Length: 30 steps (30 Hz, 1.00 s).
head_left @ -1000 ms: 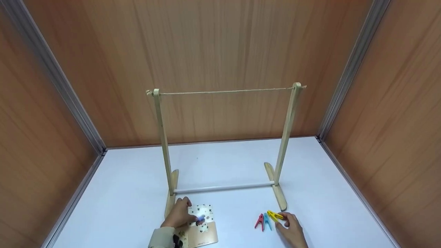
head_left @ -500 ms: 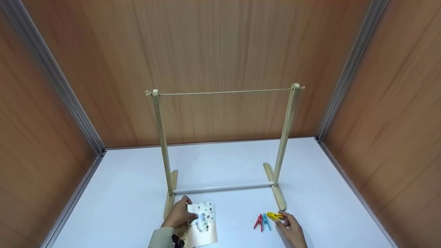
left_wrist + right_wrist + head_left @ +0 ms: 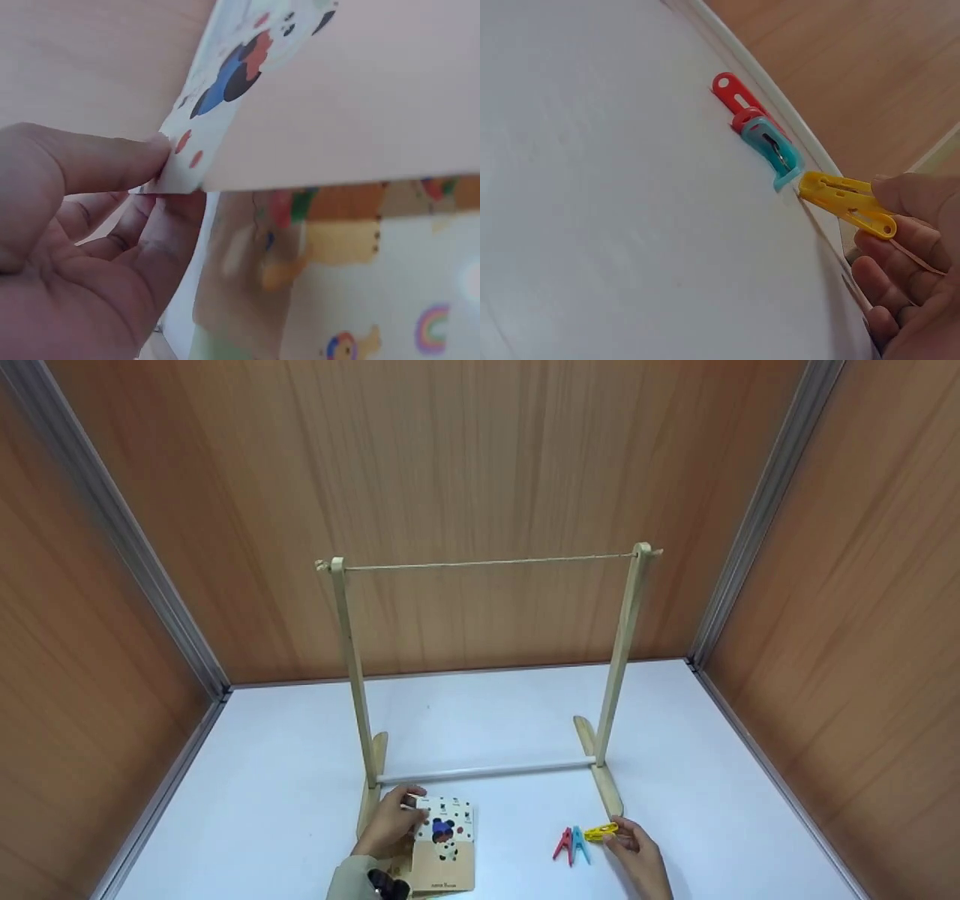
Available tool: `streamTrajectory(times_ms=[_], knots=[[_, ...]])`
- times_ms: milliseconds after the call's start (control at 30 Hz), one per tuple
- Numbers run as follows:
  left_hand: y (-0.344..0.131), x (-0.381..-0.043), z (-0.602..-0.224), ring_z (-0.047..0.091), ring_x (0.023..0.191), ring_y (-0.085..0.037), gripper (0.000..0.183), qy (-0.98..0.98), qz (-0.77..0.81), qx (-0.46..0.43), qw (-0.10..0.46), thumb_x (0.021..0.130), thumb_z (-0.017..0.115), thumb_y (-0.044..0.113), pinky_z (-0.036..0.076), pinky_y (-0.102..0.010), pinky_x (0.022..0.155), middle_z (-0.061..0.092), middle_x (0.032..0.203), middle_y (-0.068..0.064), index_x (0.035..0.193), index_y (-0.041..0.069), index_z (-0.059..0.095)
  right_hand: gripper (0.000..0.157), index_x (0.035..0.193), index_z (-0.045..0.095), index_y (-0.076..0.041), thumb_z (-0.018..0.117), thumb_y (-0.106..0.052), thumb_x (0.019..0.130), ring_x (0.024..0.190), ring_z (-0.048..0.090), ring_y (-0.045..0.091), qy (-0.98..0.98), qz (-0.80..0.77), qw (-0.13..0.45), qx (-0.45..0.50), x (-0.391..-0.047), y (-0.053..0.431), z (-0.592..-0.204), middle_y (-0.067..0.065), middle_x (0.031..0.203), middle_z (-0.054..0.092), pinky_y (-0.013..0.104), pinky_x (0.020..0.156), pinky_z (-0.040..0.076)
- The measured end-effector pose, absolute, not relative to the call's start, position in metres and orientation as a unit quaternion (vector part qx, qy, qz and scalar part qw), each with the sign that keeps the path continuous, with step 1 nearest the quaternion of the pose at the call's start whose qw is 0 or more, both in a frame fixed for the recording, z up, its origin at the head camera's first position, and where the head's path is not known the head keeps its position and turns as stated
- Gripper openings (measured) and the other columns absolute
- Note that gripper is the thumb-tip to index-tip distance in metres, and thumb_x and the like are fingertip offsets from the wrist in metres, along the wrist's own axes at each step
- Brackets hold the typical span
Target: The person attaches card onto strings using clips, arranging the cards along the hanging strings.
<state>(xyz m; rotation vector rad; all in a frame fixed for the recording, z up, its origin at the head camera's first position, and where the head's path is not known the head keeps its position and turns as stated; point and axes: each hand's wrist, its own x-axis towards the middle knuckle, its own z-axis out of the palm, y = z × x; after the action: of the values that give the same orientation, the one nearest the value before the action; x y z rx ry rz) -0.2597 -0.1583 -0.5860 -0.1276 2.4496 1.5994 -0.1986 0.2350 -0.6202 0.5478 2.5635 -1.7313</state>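
Note:
My left hand (image 3: 388, 826) pinches the upper left corner of a thin notebook (image 3: 444, 866) between thumb and fingers. Its cover is spotted white above and tan below, with cartoon figures. Under it, in the left wrist view, lies another printed cover (image 3: 390, 277) with animals and a rainbow. My right hand (image 3: 639, 856) pinches a yellow clothespin (image 3: 844, 201) by its handle end. Beside it on the white table stand a blue clothespin (image 3: 579, 846) and a red clothespin (image 3: 563, 844), close together.
A wooden stand with two posts (image 3: 619, 660) rises behind the hands, a string (image 3: 487, 562) tied across its top. A white rod (image 3: 487, 772) joins its feet low down. Wood-grain panels (image 3: 480, 457) enclose the white table (image 3: 262, 780) at the back and sides.
The left hand has lifted and tilted the notebook, shifting it slightly right and away; its glare has gone. The yellow clothespin has turned in the right hand's fingers to lie more level.

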Motion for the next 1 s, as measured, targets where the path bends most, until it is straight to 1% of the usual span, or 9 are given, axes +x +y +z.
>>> streamTrajectory(times_ms=[200, 367, 500, 567, 700, 767, 833, 933, 1000], knots=[[-0.157, -0.263, -0.581, 0.059, 0.082, -0.018, 0.038, 0.812, 0.574, -0.058, 0.093, 0.088, 0.066, 0.007, 0.051, -0.03, 0.069, 0.059, 0.097, -0.012, 0.122, -0.003, 0.054, 0.062, 0.132, 0.05, 0.005, 0.071, -0.031, 0.087, 0.095, 0.059, 0.014, 0.796, -0.576, -0.011, 0.186, -0.199, 0.235, -0.616, 0.017, 0.116, 0.062, 0.022, 0.077, 0.049], [-0.155, -0.267, -0.578, 0.062, 0.085, -0.015, 0.038, 0.805, 0.585, -0.064, 0.074, 0.088, 0.068, 0.012, 0.053, -0.03, 0.076, 0.066, 0.098, -0.011, 0.119, -0.007, 0.056, 0.059, 0.134, 0.049, 0.005, 0.067, -0.03, 0.09, 0.097, 0.057, 0.016, 0.786, -0.587, -0.011, 0.194, -0.201, 0.236, -0.61, 0.014, 0.114, 0.062, 0.022, 0.08, 0.047], [-0.152, -0.27, -0.575, 0.065, 0.087, -0.015, 0.035, 0.788, 0.608, -0.072, 0.064, 0.089, 0.068, 0.013, 0.054, -0.033, 0.081, 0.068, 0.1, -0.011, 0.116, -0.006, 0.058, 0.061, 0.137, 0.047, 0.003, 0.065, -0.033, 0.091, 0.098, 0.055, 0.015, 0.772, -0.604, -0.003, 0.198, -0.204, 0.239, -0.603, 0.01, 0.113, 0.061, 0.023, 0.081, 0.046], [-0.151, -0.27, -0.573, 0.066, 0.088, -0.016, 0.033, 0.774, 0.625, -0.077, 0.061, 0.089, 0.068, 0.014, 0.054, -0.034, 0.083, 0.069, 0.101, -0.012, 0.116, -0.004, 0.059, 0.063, 0.138, 0.045, 0.003, 0.064, -0.035, 0.092, 0.1, 0.055, 0.017, 0.764, -0.613, 0.002, 0.201, -0.204, 0.239, -0.601, 0.011, 0.116, 0.061, 0.024, 0.082, 0.047], [-0.148, -0.271, -0.569, 0.068, 0.091, -0.019, 0.034, 0.756, 0.649, -0.07, 0.048, 0.09, 0.067, 0.015, 0.056, -0.037, 0.084, 0.069, 0.103, -0.013, 0.117, -0.005, 0.058, 0.064, 0.14, 0.044, 0.003, 0.065, -0.033, 0.092, 0.111, 0.055, 0.025, 0.745, -0.634, 0.003, 0.206, -0.207, 0.239, -0.596, 0.019, 0.126, 0.056, 0.03, 0.088, 0.05], [-0.146, -0.271, -0.566, 0.068, 0.092, -0.018, 0.035, 0.752, 0.655, -0.066, 0.039, 0.09, 0.067, 0.015, 0.056, -0.036, 0.084, 0.069, 0.104, -0.013, 0.117, -0.006, 0.058, 0.066, 0.14, 0.044, 0.002, 0.067, -0.036, 0.09, 0.116, 0.054, 0.028, 0.742, -0.637, 0.002, 0.21, -0.209, 0.239, -0.593, 0.021, 0.13, 0.054, 0.034, 0.092, 0.05], [-0.143, -0.272, -0.564, 0.067, 0.093, -0.018, 0.035, 0.746, 0.661, -0.066, 0.033, 0.09, 0.067, 0.016, 0.056, -0.036, 0.084, 0.068, 0.105, -0.014, 0.117, -0.006, 0.058, 0.072, 0.139, 0.044, 0.002, 0.069, -0.041, 0.087, 0.116, 0.055, 0.028, 0.74, -0.638, 0.0, 0.212, -0.211, 0.239, -0.59, 0.022, 0.131, 0.053, 0.036, 0.096, 0.049], [-0.139, -0.275, -0.56, 0.065, 0.093, -0.017, 0.034, 0.745, 0.663, -0.074, 0.031, 0.09, 0.068, 0.019, 0.055, -0.036, 0.085, 0.068, 0.105, -0.012, 0.115, -0.003, 0.059, 0.082, 0.138, 0.045, 0.002, 0.071, -0.05, 0.08, 0.107, 0.06, 0.022, 0.744, -0.634, 0.0, 0.21, -0.215, 0.239, -0.585, 0.021, 0.128, 0.054, 0.039, 0.098, 0.048], [-0.137, -0.278, -0.557, 0.065, 0.093, -0.017, 0.032, 0.742, 0.664, -0.079, 0.032, 0.09, 0.068, 0.02, 0.055, -0.036, 0.086, 0.068, 0.105, -0.011, 0.113, -0.001, 0.06, 0.086, 0.138, 0.046, 0.002, 0.07, -0.053, 0.077, 0.104, 0.061, 0.019, 0.748, -0.632, -0.002, 0.204, -0.218, 0.239, -0.581, 0.021, 0.127, 0.055, 0.04, 0.098, 0.048]])
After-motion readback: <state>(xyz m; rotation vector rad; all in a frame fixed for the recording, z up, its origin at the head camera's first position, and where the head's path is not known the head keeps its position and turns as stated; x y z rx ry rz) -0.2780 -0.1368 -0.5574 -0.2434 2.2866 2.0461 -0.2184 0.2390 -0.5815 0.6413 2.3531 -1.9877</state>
